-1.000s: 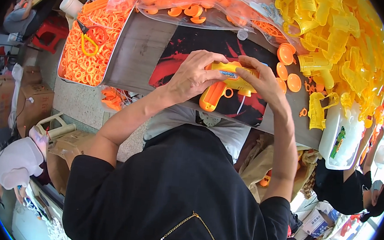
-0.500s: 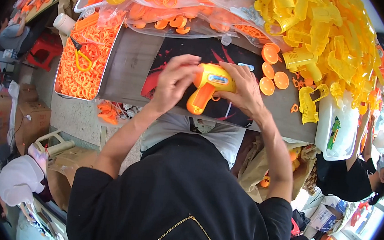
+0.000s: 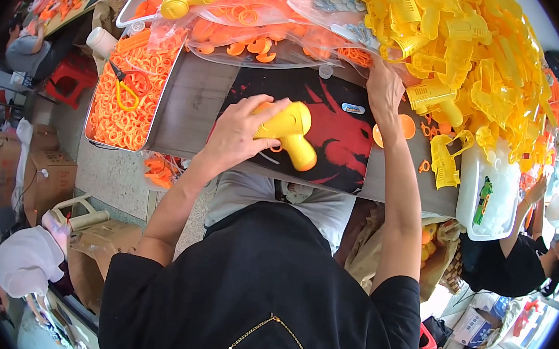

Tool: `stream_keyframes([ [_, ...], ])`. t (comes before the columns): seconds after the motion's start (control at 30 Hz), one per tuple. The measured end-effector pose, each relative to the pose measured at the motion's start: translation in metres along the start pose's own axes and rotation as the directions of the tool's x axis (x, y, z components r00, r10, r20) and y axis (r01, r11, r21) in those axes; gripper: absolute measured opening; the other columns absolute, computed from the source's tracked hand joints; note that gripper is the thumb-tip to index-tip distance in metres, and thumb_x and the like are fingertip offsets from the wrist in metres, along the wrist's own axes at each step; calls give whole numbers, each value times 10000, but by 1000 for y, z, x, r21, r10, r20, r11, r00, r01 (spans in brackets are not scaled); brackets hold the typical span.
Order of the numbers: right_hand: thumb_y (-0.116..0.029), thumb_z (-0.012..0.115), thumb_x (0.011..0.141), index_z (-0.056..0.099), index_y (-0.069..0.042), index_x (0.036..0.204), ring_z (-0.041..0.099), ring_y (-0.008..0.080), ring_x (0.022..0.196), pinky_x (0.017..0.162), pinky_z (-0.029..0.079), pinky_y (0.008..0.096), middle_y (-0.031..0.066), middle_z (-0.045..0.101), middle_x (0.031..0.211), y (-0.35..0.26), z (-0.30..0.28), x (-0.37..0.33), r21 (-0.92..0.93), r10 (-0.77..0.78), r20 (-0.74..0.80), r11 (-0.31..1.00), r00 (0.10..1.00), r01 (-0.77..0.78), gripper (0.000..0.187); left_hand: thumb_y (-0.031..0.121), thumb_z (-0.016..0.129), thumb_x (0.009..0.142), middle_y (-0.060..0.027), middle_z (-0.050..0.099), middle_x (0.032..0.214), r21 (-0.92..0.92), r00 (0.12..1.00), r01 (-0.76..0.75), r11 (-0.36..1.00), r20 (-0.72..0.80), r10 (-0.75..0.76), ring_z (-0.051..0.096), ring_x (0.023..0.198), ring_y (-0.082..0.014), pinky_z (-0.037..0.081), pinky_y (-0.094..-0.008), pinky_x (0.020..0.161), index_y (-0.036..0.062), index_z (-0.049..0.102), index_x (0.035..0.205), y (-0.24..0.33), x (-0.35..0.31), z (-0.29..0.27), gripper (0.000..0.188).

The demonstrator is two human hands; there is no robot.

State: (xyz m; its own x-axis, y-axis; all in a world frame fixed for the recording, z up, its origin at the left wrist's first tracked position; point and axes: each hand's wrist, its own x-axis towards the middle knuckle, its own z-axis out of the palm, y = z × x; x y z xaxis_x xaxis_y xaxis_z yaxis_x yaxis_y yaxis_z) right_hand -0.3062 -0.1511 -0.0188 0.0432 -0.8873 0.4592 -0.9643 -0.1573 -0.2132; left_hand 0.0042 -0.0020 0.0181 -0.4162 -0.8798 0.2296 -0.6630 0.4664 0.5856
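Note:
My left hand [image 3: 238, 130] is closed around a yellow toy gun [image 3: 289, 127] with a rounded barrel and a stubby handle that points toward me. It holds the toy above a black and red mat [image 3: 342, 143]. My right hand [image 3: 385, 92] reaches to the far side of the table, at a bunch of thin orange strips [image 3: 355, 56] by the edge of a clear bag. Its fingertips are partly hidden, so whether they grip a strip does not show. Beneath the right forearm lie orange half-round cups [image 3: 407, 126]. A small blue oval piece [image 3: 353, 108] rests on the mat.
A tray of small orange rings [image 3: 123, 104] with scissors [image 3: 126, 88] on top stands at left. Yellow half shells [image 3: 463, 51] are heaped at the back right, beside a white bin [image 3: 495, 213]. Bags of orange parts [image 3: 240, 11] line the back. Another person [image 3: 504, 261] sits at right.
My right hand has let go of the toy gun and moved away to the far right, to the orange strips. My left hand has taken hold of the toy, which now shows its yellow side.

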Motion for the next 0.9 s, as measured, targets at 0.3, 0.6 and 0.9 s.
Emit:
stream_keyframes([
  [0.3, -125, 642, 902, 660, -38, 1018, 676, 401, 909, 782, 525, 472, 185, 695, 978, 6, -7, 5, 329, -21, 62, 944, 998, 0, 145, 370, 779, 836, -102, 540, 1362, 181, 986, 3, 983, 163, -33, 596, 1171, -283, 444, -426, 1011, 203, 516, 1496, -7, 13, 3, 730],
  [0.6, -3, 763, 796, 682, -71, 1021, 631, 279, 902, 800, 519, 401, 83, 642, 993, -59, -58, -51, 241, -438, -248, 836, 864, 493, 249, 326, 705, 976, -111, 726, 1061, -614, 963, 209, 761, -7, -269, 684, 880, -164, 566, -314, 822, 17, 679, 1257, -2, 97, 21, 418],
  [0.9, -92, 691, 965, 670, -18, 1031, 589, 87, 852, 792, 490, 251, 10, 645, 955, -110, -63, -77, 855, 34, 181, 489, 983, -174, 102, 143, 648, 1008, -41, 732, 994, -794, 980, 175, 583, 86, -178, 693, 857, -104, 557, -255, 828, -13, 694, 1137, 0, 75, 12, 207],
])
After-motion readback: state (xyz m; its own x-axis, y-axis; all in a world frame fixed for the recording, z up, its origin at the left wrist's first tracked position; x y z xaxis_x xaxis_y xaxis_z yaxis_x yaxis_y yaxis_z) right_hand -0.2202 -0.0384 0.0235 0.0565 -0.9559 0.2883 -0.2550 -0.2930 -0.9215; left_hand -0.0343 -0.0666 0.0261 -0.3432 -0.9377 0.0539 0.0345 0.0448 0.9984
